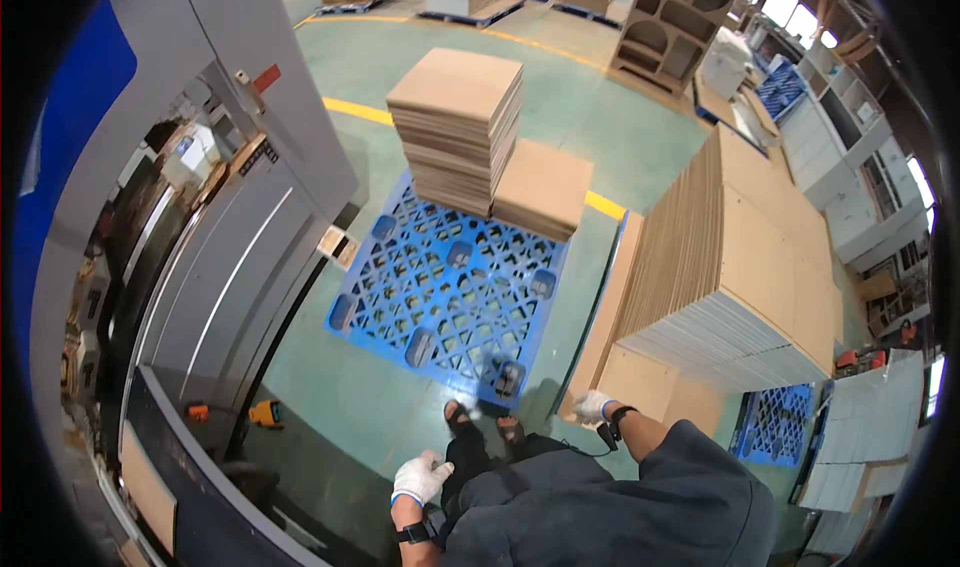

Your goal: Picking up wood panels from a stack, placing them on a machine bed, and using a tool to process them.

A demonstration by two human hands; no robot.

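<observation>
My left hand (422, 477), in a white glove with a strap at the wrist, hangs by my left thigh. Its fingers are loosely curled with nothing visible in them. At the near end of a low layer of brown boards (640, 379) is my right hand (593, 407), also gloved. Its fingers look curled, and whether they grip a board edge is too small to make out. Beside that layer rises a large stack of boards (775, 277). A blue plastic pallet (440, 312) lies before my feet, bearing a tall board stack (455, 82) and a lower one (545, 182) at its far side.
A grey machine (240, 277) with a side opening stands at the left; orange-yellow parts (266, 414) lie by its base. Another blue pallet (775, 422) is at the right. Yellow lines (360, 112) cross the green floor. A brown shelf unit (675, 27) stands far off.
</observation>
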